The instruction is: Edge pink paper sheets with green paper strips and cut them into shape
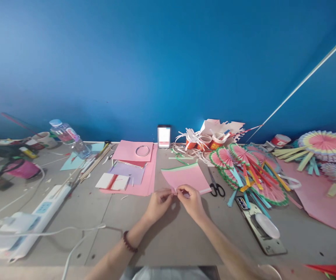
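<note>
Gripping the near edge of the pink sheet (187, 177), both hands are working side by side at the middle of the grey table (179, 245). The left hand (159, 202) is pinching this edge between thumb and curled fingers. The right hand (191, 200) is pinching the same edge just beside it, its fingertips nearly meeting those of the left. The grip's exact contact points are being partly hidden by the fingers.

The sheet is lying ahead of the hands, its far edge showing a green border and its near right edge a white strip. A dark beaded bracelet (129, 243) is encircling the left wrist.

To the right of the sheet, black-handled scissors (213, 182) are resting near its right corner. Beyond them, folded paper fans (245, 155) are lying in a heap. A phone (268, 243) is lying nearer the person, supporting a white oval object (267, 225).

To the left, a stack of pink paper (133, 149) is supporting a purple sheet (138, 173). A white power strip (47, 208) is lying farther left. Red paper cups (216, 145) are standing near the blue wall (168, 70).
</note>
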The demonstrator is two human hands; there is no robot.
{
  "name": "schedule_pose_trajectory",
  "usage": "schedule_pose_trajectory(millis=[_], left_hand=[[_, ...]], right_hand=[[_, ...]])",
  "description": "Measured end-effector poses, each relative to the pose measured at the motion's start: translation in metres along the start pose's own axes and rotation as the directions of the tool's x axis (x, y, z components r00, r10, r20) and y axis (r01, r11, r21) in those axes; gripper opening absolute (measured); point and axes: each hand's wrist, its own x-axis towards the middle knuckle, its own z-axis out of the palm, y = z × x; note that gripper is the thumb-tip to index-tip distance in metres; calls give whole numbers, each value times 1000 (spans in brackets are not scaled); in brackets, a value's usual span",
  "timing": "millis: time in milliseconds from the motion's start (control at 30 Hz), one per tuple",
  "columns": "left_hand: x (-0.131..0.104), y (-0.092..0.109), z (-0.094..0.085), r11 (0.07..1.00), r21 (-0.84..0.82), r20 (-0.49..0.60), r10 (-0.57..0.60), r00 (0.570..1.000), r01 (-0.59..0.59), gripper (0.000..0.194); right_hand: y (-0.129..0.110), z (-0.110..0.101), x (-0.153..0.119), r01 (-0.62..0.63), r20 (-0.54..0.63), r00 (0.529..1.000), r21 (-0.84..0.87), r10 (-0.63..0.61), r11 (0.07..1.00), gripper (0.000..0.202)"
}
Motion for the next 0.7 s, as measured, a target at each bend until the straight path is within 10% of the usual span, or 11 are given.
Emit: schedule_pose_trajectory(millis=[233, 567, 700], left_hand=[[7, -9, -4, 959, -226, -2, -174, 985, 169, 41], [7, -3, -20, 862, -371, -12, -375, 927, 344, 34], [7, 3, -27, 793, -421, 50, -464, 884, 440, 28]], right_hand=[[19, -11, 14, -323, -53, 908, 545, 416, 774, 27], [7, -85, 40, -91, -252, 756, 873, 604, 478, 21], [1, -117, 40, 79, -422, 694, 850, 583, 521, 19]])
